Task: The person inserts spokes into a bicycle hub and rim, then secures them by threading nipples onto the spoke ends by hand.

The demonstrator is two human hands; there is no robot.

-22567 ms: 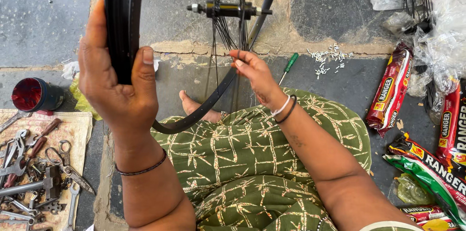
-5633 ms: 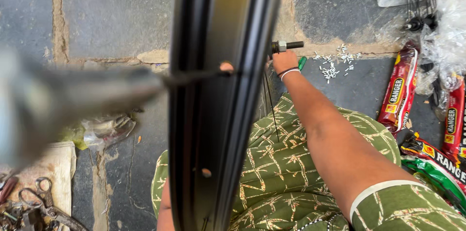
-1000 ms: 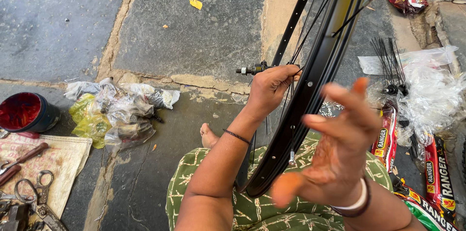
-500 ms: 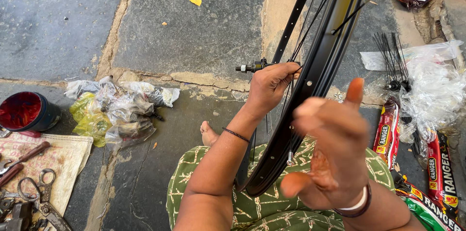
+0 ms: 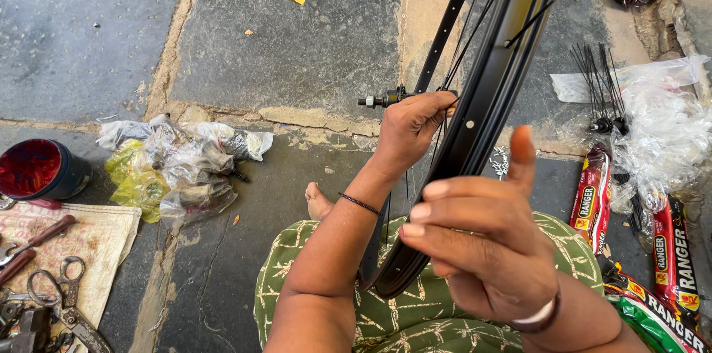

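Wheel rim (image 5: 482, 123) stands upright on the lap, its lower edge on the green cloth. Left hand (image 5: 408, 127) pinches spokes (image 5: 452, 64) beside the hub axle (image 5: 382, 99); right hand (image 5: 482, 249) hovers spread, empty, just beside the rim.

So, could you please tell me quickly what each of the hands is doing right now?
Left hand: closed around the spokes beside the wheel hub.
Right hand: open and empty, fingers spread near the black rim.
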